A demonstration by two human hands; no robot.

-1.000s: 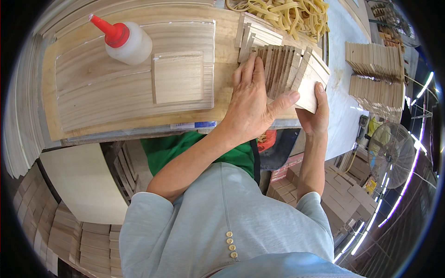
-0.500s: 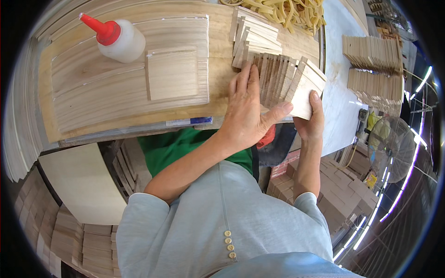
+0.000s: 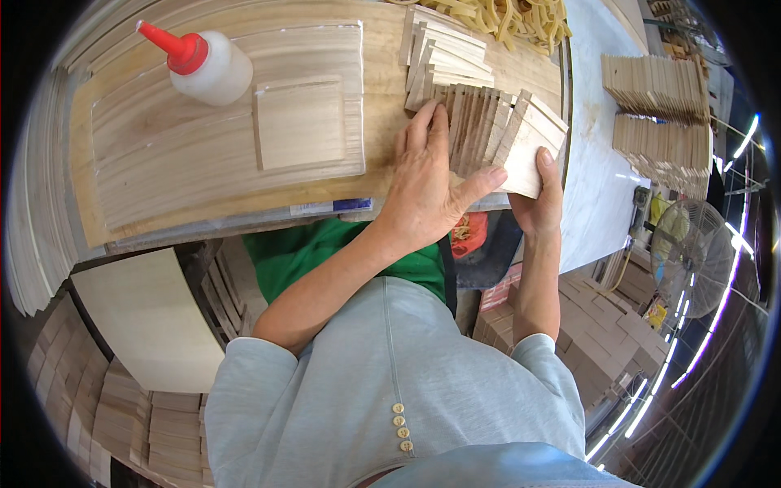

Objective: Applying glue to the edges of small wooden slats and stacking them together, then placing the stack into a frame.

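Observation:
A row of small, thin wooden boards (image 3: 472,128) stands on edge at the table's front right, with the boards at its right end leaning over. My left hand (image 3: 419,187) presses its fingers against the row's left end, its thumb stretched along the front edge towards the right. The right end is gripped by my right hand (image 3: 538,195), thumb on the face of the outermost wooden board (image 3: 525,159) and fingers hidden beneath. Behind the row lie more overlapping thin boards (image 3: 447,57), untouched.
A white glue bottle with a red nozzle (image 3: 211,69) stands on a large glue-edged panel (image 3: 163,175), beside a small square wooden block (image 3: 299,126). Yellow bands (image 3: 508,20) are heaped at the back. Stacked thin boards (image 3: 655,89) stand at far right, near a fan (image 3: 691,244).
Both hands and the row of boards stay together and shift very slightly in the picture, as does the whole scene. The grip looks the same.

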